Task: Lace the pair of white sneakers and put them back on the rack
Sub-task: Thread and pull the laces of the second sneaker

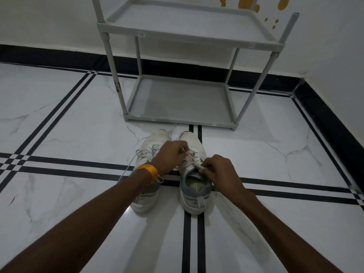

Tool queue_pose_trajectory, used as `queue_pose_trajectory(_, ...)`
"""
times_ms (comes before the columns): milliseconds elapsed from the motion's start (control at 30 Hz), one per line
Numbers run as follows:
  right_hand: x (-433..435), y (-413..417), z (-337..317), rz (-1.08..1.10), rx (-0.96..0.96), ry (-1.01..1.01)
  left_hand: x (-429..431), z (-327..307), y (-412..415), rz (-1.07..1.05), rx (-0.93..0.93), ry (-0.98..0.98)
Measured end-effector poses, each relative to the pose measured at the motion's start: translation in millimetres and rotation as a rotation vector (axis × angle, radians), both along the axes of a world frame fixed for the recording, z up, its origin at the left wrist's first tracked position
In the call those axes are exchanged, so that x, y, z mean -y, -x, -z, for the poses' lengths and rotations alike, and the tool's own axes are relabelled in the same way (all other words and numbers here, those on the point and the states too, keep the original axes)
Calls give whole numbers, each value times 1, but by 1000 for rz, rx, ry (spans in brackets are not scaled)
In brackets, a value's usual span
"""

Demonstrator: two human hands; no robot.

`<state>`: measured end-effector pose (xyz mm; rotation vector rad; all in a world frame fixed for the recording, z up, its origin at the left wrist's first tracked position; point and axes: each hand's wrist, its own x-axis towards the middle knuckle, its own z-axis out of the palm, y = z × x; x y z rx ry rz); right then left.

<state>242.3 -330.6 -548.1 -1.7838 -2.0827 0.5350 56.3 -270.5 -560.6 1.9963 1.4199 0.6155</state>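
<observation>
Our forearms: both reach forward from the bottom corners and meet over the shoes.
Floor (59,125): white marble tile with black stripe bands crossing under us.
Right sneaker (194,186): white and grey, standing on the floor with its heel toward us; we see down into its open collar.
Left sneaker (151,186): just beside the right one, toes pointing the same way, partly hidden by our left wrist.
Right hand (218,170): fingers curled, pinching a lace end at the tongue of the right sneaker.
Left hand (171,154): fingers closed on the other lace end, lifted above the eyelets of the right sneaker.
Bracelet (149,171): orange thread band around our left wrist.
Loose lace (136,156): trailing from the left sneaker out to its left over the floor.
Rack (183,101): grey, two shelves, just beyond the toes, against the white wall.
Wall marks (256,4): orange spots above the rack.
</observation>
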Motion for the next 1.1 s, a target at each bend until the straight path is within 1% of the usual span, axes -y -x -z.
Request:
queue_pose_trajectory(33, 0, -3, 0, -6, -44, -1, -4, 3, 6, -99, -14, 32)
queue_pose_trajectory(67, -1, -5, 1, -19, -66, -10, -7, 5, 12, -170, -81, 49)
queue_pose_trajectory(100, -2, -7, 3, -34, -72, -18, -8, 8, 15, -193, -180, 60)
queue_pose_trajectory(167, -2, -6, 6, -55, -75, -18, -5, 9, 12, -90, -395, 42)
queue_pose_trajectory(233, -2, -4, 7, -57, -79, -24, 5, 4, -2, 70, -516, -107)
queue_pose_trajectory(300, -2, -4, 6, -56, -93, -26, 11, 1, -12, 223, -520, -261)
queue_pose_trajectory(333, -2, -4, 6, -56, -106, -25, 12, 2, -13, 288, -512, -287)
queue_pose_trajectory(400, -2, -5, 4, -55, -125, -19, 11, 6, -9, 362, -499, -270)
queue_pose_trajectory(500, 0, -3, 8, -31, -128, -8, 11, 12, 2, 358, -406, -284)
queue_pose_trajectory(600, 3, 1, 15, 26, -116, -18, 12, 14, 8, 342, -385, -356)
queue_pose_trajectory(667, 4, 4, 18, 49, -96, -10, 14, 14, 9, 381, -405, -421)
queue_pose_trajectory(767, 5, 6, 20, 20, -4, -21, 16, 14, 12, 453, -505, -590)
queue_pose_trajectory(833, 7, 5, 20, -14, 46, -45, 15, 11, 14, 491, -544, -630)
queue_pose_trajectory(900, 8, 2, 20, -30, 67, -76, 12, 7, 14, 503, -536, -639)
queue_pose_trajectory(1000, 8, 1, 22, 43, -25, -118, 7, 5, 13, 540, -526, -646)
queue_pose_trajectory(1100, 11, 4, 23, 168, -163, -88, 7, 8, 18, 557, -548, -634)
